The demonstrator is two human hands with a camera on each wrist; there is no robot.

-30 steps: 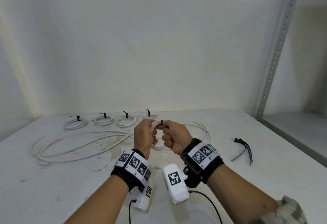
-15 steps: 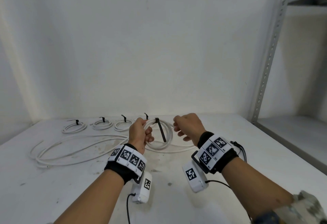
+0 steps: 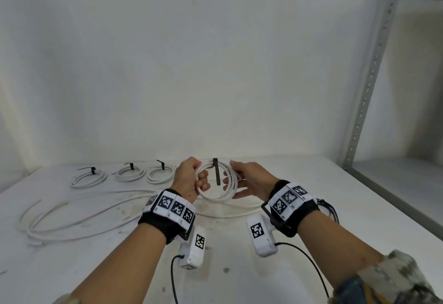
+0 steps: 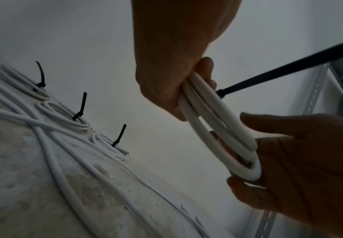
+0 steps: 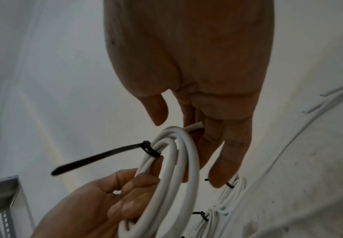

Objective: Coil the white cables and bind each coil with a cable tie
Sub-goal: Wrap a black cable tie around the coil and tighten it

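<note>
Both hands on tied coil [image 3: 217,185]: L hand [image 3: 189,181] gripping at 9 o'clock, R hand [image 3: 249,181] fingers straight, touching at 3; tie [image 3: 216,171] at 12.

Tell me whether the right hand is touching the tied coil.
Touching. In the left wrist view the right hand cups the far side of the coil, its loops resting against the palm and fingers with no gap.

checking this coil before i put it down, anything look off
The tie is cinched, but its long tail hangs untrimmed across the coil, and one cable end pokes loose by the right hand. Nothing damaged.
</note>
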